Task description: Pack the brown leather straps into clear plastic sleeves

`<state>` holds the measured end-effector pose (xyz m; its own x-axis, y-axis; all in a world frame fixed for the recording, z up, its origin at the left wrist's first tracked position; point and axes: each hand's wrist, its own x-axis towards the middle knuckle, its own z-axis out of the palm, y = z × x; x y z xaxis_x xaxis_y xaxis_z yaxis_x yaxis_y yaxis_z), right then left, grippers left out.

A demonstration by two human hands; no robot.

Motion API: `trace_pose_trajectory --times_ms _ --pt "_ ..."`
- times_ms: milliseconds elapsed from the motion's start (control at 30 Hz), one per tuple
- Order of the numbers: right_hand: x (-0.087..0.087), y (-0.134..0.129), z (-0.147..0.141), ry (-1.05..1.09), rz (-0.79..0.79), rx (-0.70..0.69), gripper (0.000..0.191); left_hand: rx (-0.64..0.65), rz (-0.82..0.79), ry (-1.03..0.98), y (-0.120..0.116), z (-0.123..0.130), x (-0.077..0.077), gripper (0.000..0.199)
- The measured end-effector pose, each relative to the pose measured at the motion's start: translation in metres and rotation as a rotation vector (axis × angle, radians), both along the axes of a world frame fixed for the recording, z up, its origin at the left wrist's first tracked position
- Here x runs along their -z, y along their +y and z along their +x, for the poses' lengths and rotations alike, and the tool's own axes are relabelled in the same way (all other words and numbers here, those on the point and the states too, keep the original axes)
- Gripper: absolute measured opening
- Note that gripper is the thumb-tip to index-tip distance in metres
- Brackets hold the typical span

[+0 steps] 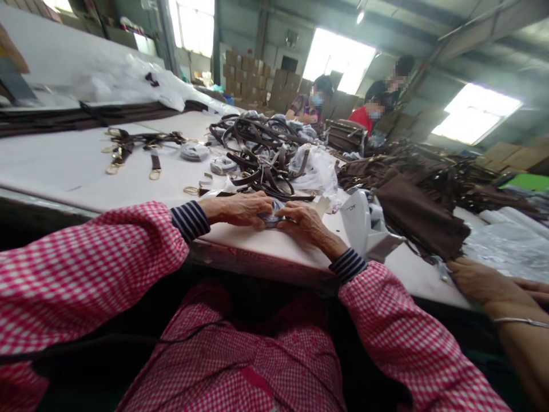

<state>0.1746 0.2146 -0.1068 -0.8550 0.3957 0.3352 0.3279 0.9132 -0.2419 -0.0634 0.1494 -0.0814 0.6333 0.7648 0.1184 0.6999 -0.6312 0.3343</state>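
My left hand (240, 209) and my right hand (304, 224) meet over the white work table (274, 243), pinching a small grey-blue plastic-wrapped piece (273, 216) between their fingers. Its shape is mostly hidden by my fingers. Just beyond my hands lies a tangled heap of dark brown leather straps (261, 154) with metal buckles. A brass ring on a strap end (191, 190) is the nearest hardware, left of my left hand. Further left lie more brown straps with brass clasps (141, 140).
Small grey bundles (195, 151) and clear plastic sheeting (313, 170) lie among the straps. A heap of brown fabric bags (420, 212) sits right. A co-worker's hand (484, 280) rests at the right table edge. Several masked co-workers and stacked cardboard boxes (244, 74) stand beyond.
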Motion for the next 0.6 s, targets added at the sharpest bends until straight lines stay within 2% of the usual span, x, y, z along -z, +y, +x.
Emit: trace_pose_trajectory --times_ms 100,167,267,333,400,467,600 --pt "0.002 -0.003 -0.003 0.042 -0.071 0.048 0.016 -0.115 0.060 -0.064 -0.003 0.009 0.011 0.014" --pt "-0.001 -0.001 -0.002 0.060 -0.189 0.048 0.019 -0.153 0.113 -0.088 -0.004 0.013 0.019 0.022" --pt "-0.017 0.006 0.002 0.015 -0.450 0.012 0.025 -0.145 0.159 -0.105 -0.006 0.012 0.024 0.027" --pt "-0.031 0.010 0.005 -0.006 -0.529 0.013 0.031 -0.125 0.174 -0.114 -0.005 0.010 0.022 0.027" --pt "-0.042 0.011 0.005 0.014 -0.501 0.037 0.039 -0.106 0.183 -0.126 -0.005 0.006 0.020 0.027" --pt "-0.045 0.009 0.004 0.002 -0.416 0.058 0.046 -0.087 0.187 -0.140 -0.005 0.004 0.020 0.028" --pt "-0.029 0.006 0.000 -0.163 -0.173 0.044 0.055 -0.027 0.178 -0.170 -0.004 -0.002 0.018 0.027"
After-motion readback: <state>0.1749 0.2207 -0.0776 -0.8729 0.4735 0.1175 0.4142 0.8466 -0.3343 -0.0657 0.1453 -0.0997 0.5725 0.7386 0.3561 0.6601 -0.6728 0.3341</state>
